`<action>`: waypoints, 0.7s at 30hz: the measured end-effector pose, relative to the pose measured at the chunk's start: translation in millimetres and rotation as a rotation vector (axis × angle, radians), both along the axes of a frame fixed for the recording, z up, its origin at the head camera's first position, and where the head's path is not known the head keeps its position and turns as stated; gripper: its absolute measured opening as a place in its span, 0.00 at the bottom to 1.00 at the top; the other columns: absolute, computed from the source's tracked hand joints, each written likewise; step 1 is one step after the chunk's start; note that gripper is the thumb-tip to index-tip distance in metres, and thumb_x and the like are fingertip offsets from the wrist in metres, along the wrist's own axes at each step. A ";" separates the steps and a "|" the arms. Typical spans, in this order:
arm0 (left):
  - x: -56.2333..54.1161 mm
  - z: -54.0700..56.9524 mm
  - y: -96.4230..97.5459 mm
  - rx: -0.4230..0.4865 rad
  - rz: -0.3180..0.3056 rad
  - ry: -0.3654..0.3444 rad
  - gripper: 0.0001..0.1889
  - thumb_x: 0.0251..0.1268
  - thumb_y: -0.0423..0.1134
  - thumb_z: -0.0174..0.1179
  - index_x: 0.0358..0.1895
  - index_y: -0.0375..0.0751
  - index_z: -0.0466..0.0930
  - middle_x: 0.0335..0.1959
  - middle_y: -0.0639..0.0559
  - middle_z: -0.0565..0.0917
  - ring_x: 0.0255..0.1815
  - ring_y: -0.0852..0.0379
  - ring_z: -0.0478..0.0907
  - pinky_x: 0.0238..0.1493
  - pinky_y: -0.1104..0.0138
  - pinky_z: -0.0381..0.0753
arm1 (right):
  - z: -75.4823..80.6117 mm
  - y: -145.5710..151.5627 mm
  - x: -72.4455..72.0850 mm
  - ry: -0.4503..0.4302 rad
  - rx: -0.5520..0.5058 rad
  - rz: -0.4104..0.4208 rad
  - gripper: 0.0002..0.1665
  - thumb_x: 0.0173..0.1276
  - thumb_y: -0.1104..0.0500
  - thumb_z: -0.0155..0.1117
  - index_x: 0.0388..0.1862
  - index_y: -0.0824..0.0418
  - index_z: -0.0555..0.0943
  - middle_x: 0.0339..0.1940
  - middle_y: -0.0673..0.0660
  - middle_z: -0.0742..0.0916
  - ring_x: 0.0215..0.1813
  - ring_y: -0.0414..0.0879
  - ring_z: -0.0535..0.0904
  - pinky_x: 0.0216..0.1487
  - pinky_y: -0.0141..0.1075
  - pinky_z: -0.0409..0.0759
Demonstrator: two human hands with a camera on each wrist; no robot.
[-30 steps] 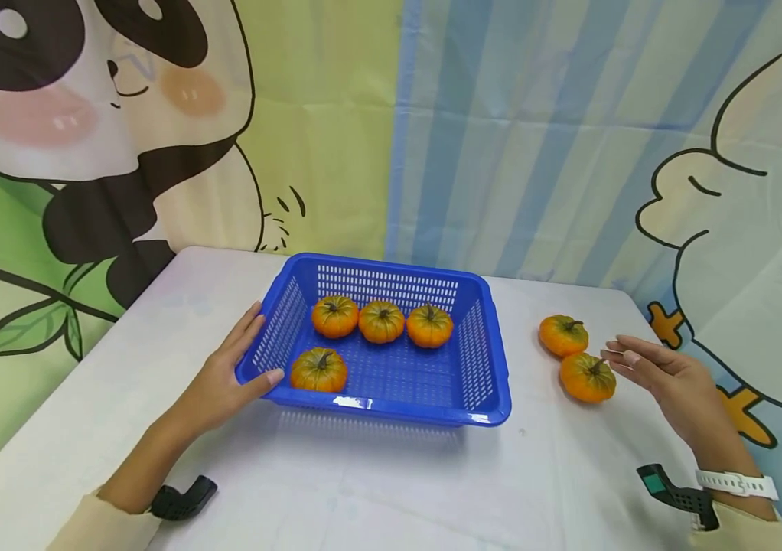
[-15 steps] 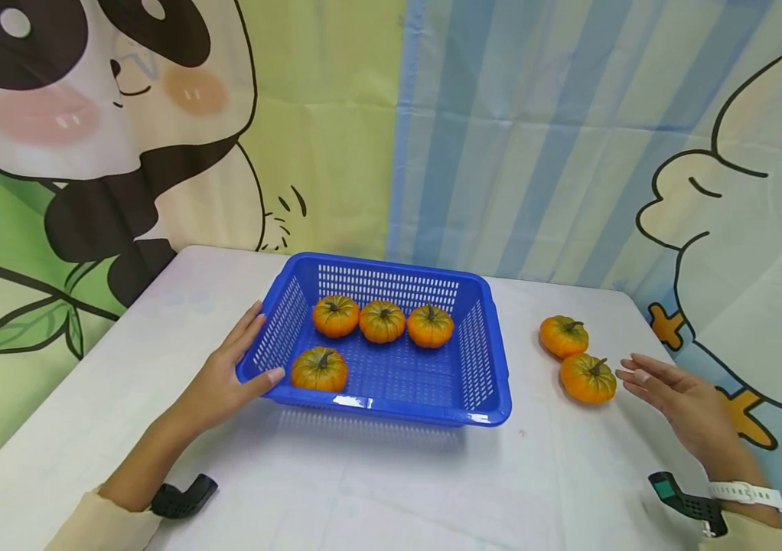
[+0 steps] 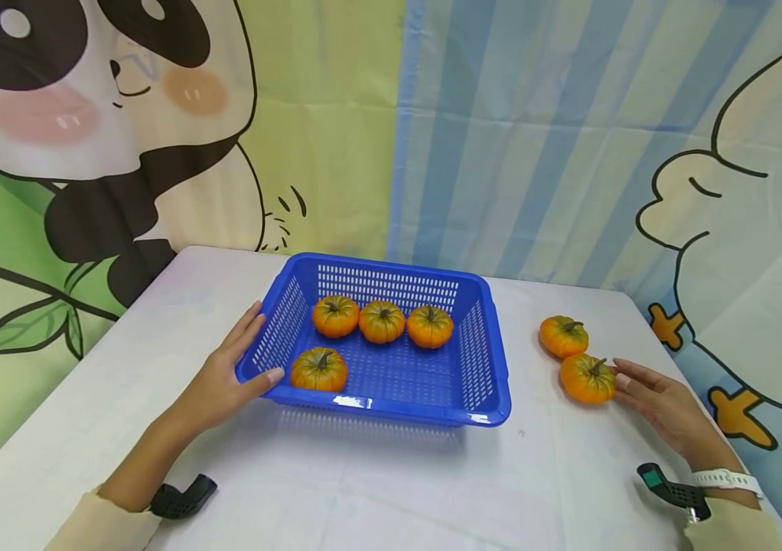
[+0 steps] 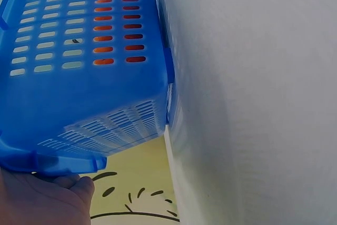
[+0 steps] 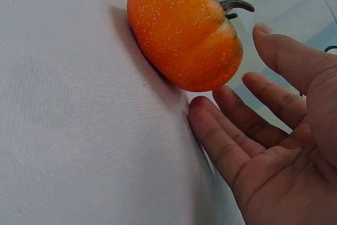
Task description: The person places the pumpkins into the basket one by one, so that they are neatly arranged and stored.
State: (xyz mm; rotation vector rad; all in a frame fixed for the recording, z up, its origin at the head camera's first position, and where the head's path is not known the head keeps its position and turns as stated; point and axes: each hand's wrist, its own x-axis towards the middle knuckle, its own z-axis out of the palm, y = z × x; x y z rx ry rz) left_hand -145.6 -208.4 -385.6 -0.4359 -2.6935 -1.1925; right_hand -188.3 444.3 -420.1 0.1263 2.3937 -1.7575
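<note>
A blue plastic basket (image 3: 398, 394) stands on the white table with several small orange-green pumpkins (image 3: 381, 321) in it. Against its left rim rests my left hand (image 3: 226, 383), fingers straight along the outside and thumb on the near corner. The left wrist view shows that hand (image 4: 47, 198) at the rim, its fingers partly hidden by the basket (image 4: 84, 88). Right of the basket, my right hand (image 3: 663, 405) is beside the nearer loose pumpkin (image 3: 587, 378). From the right wrist, the fingers of my right hand (image 5: 274, 151) look spread and relaxed near the pumpkin's (image 5: 184, 35) underside.
Another loose pumpkin (image 3: 562, 336) lies just behind the nearer one. White cloth covers the table (image 3: 391, 490). A printed curtain (image 3: 501, 138) with cartoon animals hangs behind it and along the sides. Each wrist carries a black device (image 3: 184, 497).
My right hand first drew back slightly to the right and down, then came left again to the nearer loose pumpkin. The left hand, basket and pumpkins have stayed put.
</note>
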 end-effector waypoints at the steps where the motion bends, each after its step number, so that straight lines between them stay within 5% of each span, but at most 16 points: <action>1: 0.2 0.4 0.1 -0.002 0.000 0.000 0.47 0.63 0.50 0.62 0.78 0.38 0.46 0.80 0.52 0.41 0.77 0.37 0.44 0.62 0.35 0.60 | -0.2 -0.6 -0.7 -0.005 0.007 0.005 0.46 0.70 0.46 0.61 0.77 0.66 0.55 0.70 0.61 0.65 0.49 0.23 0.74 0.49 0.26 0.79; 7: 0.4 0.3 -0.4 -0.006 0.004 -0.003 0.47 0.63 0.52 0.62 0.78 0.38 0.47 0.80 0.52 0.41 0.77 0.37 0.44 0.62 0.35 0.59 | -0.2 -8.3 -6.4 -0.035 0.072 0.010 0.49 0.69 0.41 0.60 0.77 0.66 0.54 0.77 0.68 0.54 0.55 0.31 0.70 0.50 0.26 0.78; 13: 0.9 0.2 -0.4 0.000 0.005 0.001 0.47 0.63 0.52 0.62 0.78 0.38 0.47 0.80 0.52 0.41 0.77 0.37 0.44 0.62 0.35 0.59 | 0.1 -13.3 -9.8 -0.045 0.159 0.025 0.50 0.69 0.40 0.60 0.78 0.65 0.52 0.76 0.70 0.55 0.64 0.50 0.64 0.49 0.27 0.79; 21: 3.1 3.7 1.3 -0.007 0.006 -0.006 0.47 0.63 0.50 0.62 0.78 0.37 0.46 0.80 0.50 0.41 0.76 0.36 0.44 0.61 0.35 0.61 | 1.9 -17.7 -8.1 -0.058 0.175 0.006 0.50 0.68 0.40 0.62 0.76 0.67 0.56 0.76 0.70 0.58 0.65 0.54 0.64 0.49 0.26 0.79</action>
